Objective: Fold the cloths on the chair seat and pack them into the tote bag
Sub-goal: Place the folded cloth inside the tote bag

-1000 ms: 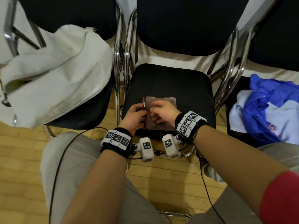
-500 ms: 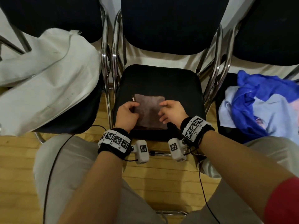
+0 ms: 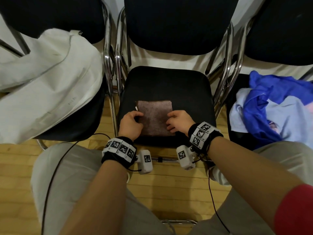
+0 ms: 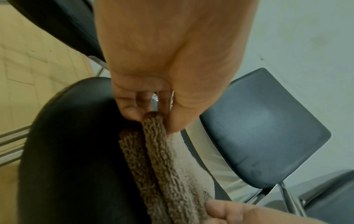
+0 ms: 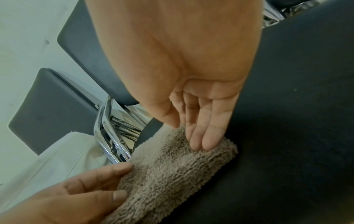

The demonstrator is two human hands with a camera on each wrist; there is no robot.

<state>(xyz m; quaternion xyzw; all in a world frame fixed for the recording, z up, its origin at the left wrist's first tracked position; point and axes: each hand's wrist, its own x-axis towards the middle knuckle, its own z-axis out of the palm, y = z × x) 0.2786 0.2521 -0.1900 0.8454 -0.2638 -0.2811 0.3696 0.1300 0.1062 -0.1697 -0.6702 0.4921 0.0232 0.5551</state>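
Note:
A brown fuzzy cloth [image 3: 155, 116] lies folded into a rectangle on the middle chair's black seat [image 3: 169, 82]. My left hand [image 3: 138, 116] is at its left edge; in the left wrist view the left hand [image 4: 153, 119] pinches the top folded layer of the cloth [image 4: 166, 166] between thumb and fingers. My right hand [image 3: 169, 119] is at the right edge. In the right wrist view the right hand [image 5: 195, 142] has straight fingers whose tips rest on the cloth [image 5: 168, 169]. The white tote bag [image 3: 47, 82] lies slumped on the left chair.
A heap of blue and pale blue cloths [image 3: 274, 106] sits on the right chair's seat. Chrome chair frames [image 3: 113, 82] stand between the seats. The chair backs stand against a white wall, and below the seats is wooden floor [image 3: 169, 192] with my knees on either side.
Both hands have moved apart from the cloth's middle to its left and right edges. The cloth now lies flatter and squarer.

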